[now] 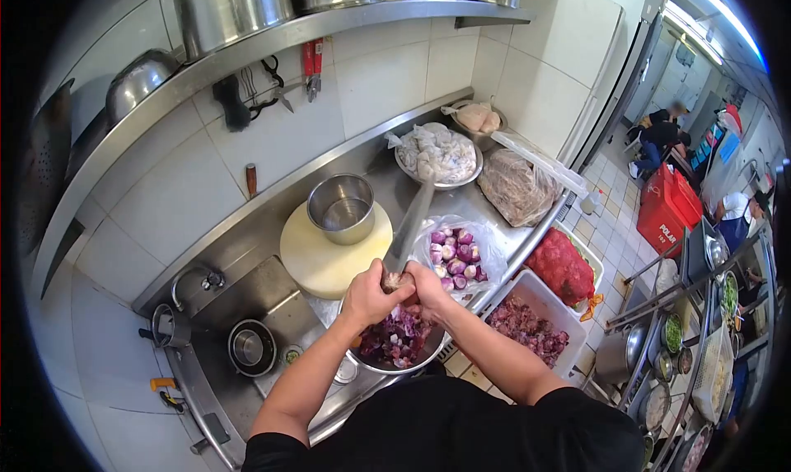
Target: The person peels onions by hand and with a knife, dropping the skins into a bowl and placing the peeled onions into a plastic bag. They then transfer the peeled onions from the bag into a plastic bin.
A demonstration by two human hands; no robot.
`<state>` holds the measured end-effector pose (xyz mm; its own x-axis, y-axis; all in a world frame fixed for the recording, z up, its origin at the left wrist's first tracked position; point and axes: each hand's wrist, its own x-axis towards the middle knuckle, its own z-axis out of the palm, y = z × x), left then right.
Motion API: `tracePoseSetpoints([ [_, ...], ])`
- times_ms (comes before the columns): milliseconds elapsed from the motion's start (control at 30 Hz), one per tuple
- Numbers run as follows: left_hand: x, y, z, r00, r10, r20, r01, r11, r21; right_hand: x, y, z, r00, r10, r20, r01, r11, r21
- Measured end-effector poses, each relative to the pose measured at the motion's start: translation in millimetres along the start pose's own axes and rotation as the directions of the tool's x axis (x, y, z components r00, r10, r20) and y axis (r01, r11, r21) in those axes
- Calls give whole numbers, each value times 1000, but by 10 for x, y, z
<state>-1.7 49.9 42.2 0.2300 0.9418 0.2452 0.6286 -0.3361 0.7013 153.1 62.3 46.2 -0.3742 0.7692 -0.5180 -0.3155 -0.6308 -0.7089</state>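
Observation:
Both hands meet over a metal bowl (437, 352) of chopped purple and reddish pieces. My left hand (372, 295) is closed round a small pale brownish piece (398, 282). Against the same piece, my right hand (430, 292) is closed too, its fingers partly hidden. A cleaver-like blade (412, 225) points up and away from between the hands; its handle is hidden. Just beyond my right hand lies a plastic bag of peeled purple onions (453, 253). A round cutting board (297, 249) carries an empty steel pot (340, 208).
Bagged food fills a bowl (441, 154) at the back, beside a large bag of brown food (517, 187). A white tub (577, 340) of meat and a red net sack (563, 266) stand at right. The sink (276, 286) is left. People (659, 134) are farther off.

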Motion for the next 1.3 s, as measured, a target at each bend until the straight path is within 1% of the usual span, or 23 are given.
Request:
tracePoseSetpoints([
  [67,-63,28,155,986,-134,-99,129,990,-54,40,99,3,984,-175,-35,177,983,40],
  [100,-94,47,213,982,-144,-121,137,989,-59,78,214,116,803,-560,-203,547,828,-122],
  [133,-112,48,258,982,-147,-121,141,988,-61,87,251,97,805,-558,-202,544,830,-123],
  [200,-126,18,302,981,-118,-153,99,987,-123,173,302,71,677,-717,-168,697,697,-166],
  [267,-134,-81,240,987,-109,-120,96,990,-107,210,299,-33,704,-696,-144,670,717,-190],
  [300,-121,-118,194,997,-40,-62,33,994,-105,128,140,-42,949,-297,-107,278,946,-166],
  [333,-129,-136,178,1000,30,-2,-30,994,-107,79,65,-45,984,168,-63,-176,971,-159],
  [400,-153,-99,238,1000,1,-32,-5,990,-140,120,213,-68,986,122,-112,-139,978,-158],
  [467,-146,-52,317,993,-52,-107,30,978,-204,155,253,-62,976,-18,-218,13,1000,-22],
  [500,-175,-112,418,983,-149,-103,121,965,-233,234,314,-134,978,-80,-191,86,996,22],
  [533,-190,-122,495,981,-155,-112,126,964,-232,276,356,-171,980,-76,-184,80,997,15],
  [600,-227,-121,583,952,-271,-140,184,876,-446,281,404,-164,964,-192,-186,199,980,23],
  [667,-254,-129,568,943,-319,-100,243,859,-451,178,361,-136,959,-176,-222,183,983,13],
  [733,-236,-115,521,924,-367,-106,219,735,-641,77,252,-114,990,-141,-6,141,982,124],
  [767,-225,-124,478,911,-410,-34,282,682,-675,196,300,-362,955,-93,280,44,984,174],
  [800,-222,-187,479,911,-411,-32,284,681,-675,135,265,-385,956,-92,280,43,984,175],
  [867,-165,-330,509,927,-369,-72,223,694,-685,32,181,-402,852,-124,509,-11,967,253],
  [933,-97,-298,462,912,-403,-77,252,697,-671,145,239,-517,800,-162,578,-26,953,303],
  [1033,-79,-223,410,880,-425,-210,272,816,-510,186,288,-444,885,-251,392,134,944,302],
  [1100,-135,-134,402,874,-418,-247,304,868,-393,209,250,-441,887,-253,387,151,949,275],
  [1200,-235,-94,429,896,-365,-253,241,878,-413,306,330,-464,897,-250,365,187,962,198],
  [1267,-336,118,421,951,-241,-195,156,916,-371,519,414,-490,948,-316,18,312,943,117],
  [1300,-382,152,462,965,-220,-143,152,913,-378,440,325,-458,958,-288,-12,287,953,91],
])
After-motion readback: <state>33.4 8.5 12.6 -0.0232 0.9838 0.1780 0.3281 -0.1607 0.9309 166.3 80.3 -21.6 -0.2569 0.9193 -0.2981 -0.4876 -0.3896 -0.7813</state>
